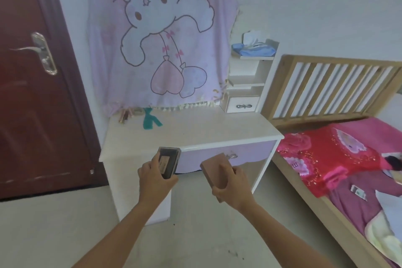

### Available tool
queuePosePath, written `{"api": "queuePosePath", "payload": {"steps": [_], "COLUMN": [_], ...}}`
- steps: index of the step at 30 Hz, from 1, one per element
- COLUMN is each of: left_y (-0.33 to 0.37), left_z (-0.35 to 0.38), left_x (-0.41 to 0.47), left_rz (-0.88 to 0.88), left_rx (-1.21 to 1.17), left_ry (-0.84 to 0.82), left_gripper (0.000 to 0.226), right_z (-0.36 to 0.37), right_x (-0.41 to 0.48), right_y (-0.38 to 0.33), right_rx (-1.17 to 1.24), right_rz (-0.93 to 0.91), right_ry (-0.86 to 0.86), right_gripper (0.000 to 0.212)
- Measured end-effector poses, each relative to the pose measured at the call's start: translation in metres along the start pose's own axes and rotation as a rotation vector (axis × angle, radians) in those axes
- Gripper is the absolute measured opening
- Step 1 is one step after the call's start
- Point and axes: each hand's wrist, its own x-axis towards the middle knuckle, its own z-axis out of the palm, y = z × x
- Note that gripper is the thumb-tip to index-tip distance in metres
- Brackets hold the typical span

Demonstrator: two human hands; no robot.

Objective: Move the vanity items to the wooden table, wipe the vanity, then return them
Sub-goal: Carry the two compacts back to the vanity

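My left hand [155,177] grips a dark flat case [168,162] with a clear lid, held just in front of the white vanity [195,130]. My right hand [233,183] grips a flat pinkish-brown case [214,169] below the vanity's lilac drawer front. On the vanity top, at the back left, lie a green cloth [150,118] and a few small cosmetic tubes [126,114]. The wooden table is out of view.
A pink cartoon blanket [156,35] covers the vanity's mirror. White side shelves [248,80] hold a blue tissue pack [253,49]. A dark red door [32,85] stands left. A bed [339,159] with a slatted wooden headboard is on the right. The floor is grey.
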Motion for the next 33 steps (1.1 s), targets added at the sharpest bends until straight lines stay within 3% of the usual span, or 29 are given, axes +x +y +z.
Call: {"api": "queuePosePath", "payload": {"steps": [8,15,20,25,33], "left_y": [-0.034,-0.051,-0.062,-0.067,-0.079], "left_z": [0.019,0.033,0.07,0.104,0.149], "left_x": [0.065,0.187,0.279,0.346,0.431], "left_rz": [-0.195,-0.181,-0.201,-0.334,-0.494], "left_rx": [0.073,0.149,0.144,0.216,0.183], "left_ry": [0.038,0.153,0.09,-0.037,-0.031], "left_gripper": [0.082,0.072,0.077,0.082,0.086], "right_z": [0.044,0.065,0.072,0.103,0.135], "right_x": [0.1,0.221,0.318,0.366,0.464], "right_y": [0.009,-0.012,-0.032,-0.03,-0.019], "right_rx": [-0.024,-0.042,-0.074,-0.039,-0.115], "right_rz": [-0.045,-0.067,-0.051,0.062,0.042], "right_ry": [-0.194,-0.22,-0.202,-0.265,-0.384], "right_gripper": [0.065,0.066,0.066,0.063,0.064]}}
